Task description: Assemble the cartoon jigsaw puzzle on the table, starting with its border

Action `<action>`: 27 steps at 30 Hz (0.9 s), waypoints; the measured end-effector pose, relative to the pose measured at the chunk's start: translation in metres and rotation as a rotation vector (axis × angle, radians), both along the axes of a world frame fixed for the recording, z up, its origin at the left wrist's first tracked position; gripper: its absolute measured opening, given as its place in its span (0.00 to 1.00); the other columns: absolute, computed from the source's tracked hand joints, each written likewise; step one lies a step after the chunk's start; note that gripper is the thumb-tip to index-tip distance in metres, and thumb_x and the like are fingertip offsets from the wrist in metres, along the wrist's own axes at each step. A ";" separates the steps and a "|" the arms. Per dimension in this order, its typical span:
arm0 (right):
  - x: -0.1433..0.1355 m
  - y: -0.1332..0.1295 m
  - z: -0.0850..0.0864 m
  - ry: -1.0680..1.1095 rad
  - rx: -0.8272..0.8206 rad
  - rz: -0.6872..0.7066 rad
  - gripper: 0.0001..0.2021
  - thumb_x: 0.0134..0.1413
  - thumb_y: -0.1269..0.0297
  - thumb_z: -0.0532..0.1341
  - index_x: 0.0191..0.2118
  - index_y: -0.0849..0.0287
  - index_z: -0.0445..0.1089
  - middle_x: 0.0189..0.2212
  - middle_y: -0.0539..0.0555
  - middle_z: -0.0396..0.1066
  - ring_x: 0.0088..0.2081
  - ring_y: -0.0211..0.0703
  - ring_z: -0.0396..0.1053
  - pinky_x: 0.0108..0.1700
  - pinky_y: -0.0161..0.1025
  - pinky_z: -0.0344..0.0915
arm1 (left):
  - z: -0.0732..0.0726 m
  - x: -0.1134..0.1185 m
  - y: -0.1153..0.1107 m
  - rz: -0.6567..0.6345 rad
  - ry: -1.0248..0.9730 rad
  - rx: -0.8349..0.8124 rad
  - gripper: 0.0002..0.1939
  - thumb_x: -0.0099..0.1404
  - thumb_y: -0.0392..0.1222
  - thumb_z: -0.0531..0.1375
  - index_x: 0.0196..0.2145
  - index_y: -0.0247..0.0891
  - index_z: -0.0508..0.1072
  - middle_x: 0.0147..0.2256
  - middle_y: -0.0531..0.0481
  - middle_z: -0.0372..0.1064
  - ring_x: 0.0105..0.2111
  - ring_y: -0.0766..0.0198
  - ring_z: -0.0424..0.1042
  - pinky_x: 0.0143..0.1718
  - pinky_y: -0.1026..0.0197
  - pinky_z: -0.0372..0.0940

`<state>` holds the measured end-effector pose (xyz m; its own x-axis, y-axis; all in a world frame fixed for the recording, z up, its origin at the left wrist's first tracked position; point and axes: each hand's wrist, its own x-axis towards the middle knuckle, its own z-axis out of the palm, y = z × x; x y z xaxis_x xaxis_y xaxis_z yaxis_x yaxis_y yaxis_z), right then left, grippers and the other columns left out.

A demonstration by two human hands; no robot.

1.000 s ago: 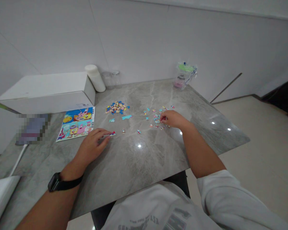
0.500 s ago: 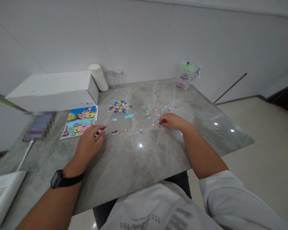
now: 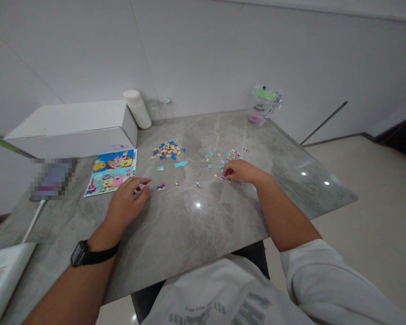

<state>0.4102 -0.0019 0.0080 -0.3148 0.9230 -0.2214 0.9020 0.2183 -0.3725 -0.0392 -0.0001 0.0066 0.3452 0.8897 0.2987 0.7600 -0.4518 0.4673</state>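
My left hand rests at the lower right corner of a colourful picture sheet, its fingers apart and holding nothing. At the right, my right hand reaches into scattered small puzzle pieces, fingertips pinched low over them; whatever they hold is too small to make out. A pile of puzzle pieces lies further back, between the hands. In front of it are a joined turquoise strip and a smaller turquoise piece. A red and blue piece lies just right of my left hand.
Behind the sheet stand a white box, a white bottle and two clear glasses. A plastic bag is at the back right. A blurred phone-like device with a cable lies left, a white object lower left.
My right hand has shifted very slightly left over the scattered pieces, its fingertips still pinched. My left hand looks the same.
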 end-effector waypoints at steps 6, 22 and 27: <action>-0.001 0.002 -0.006 0.028 0.004 -0.009 0.08 0.57 0.65 0.70 0.43 0.55 0.81 0.34 0.51 0.80 0.35 0.41 0.74 0.37 0.35 0.61 | -0.001 0.000 0.000 -0.011 0.006 -0.010 0.19 0.73 0.52 0.55 0.50 0.39 0.78 0.45 0.43 0.77 0.37 0.56 0.74 0.42 0.53 0.70; -0.007 0.000 0.000 0.020 -0.024 -0.007 0.06 0.56 0.67 0.69 0.41 0.56 0.80 0.34 0.51 0.80 0.35 0.42 0.75 0.37 0.36 0.62 | -0.006 -0.001 0.001 -0.026 0.012 -0.026 0.19 0.73 0.51 0.55 0.51 0.39 0.78 0.46 0.44 0.77 0.38 0.57 0.74 0.42 0.54 0.70; -0.009 -0.001 0.004 0.035 -0.010 -0.005 0.05 0.55 0.70 0.68 0.38 0.57 0.78 0.33 0.51 0.79 0.35 0.42 0.74 0.38 0.36 0.61 | -0.006 0.000 0.001 -0.028 0.019 -0.033 0.20 0.73 0.52 0.55 0.51 0.39 0.78 0.45 0.43 0.77 0.37 0.57 0.73 0.42 0.54 0.70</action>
<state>0.4017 -0.0029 0.0119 -0.3174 0.9225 -0.2199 0.8897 0.2095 -0.4056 -0.0393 0.0007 0.0009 0.3753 0.8890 0.2624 0.7562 -0.4573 0.4680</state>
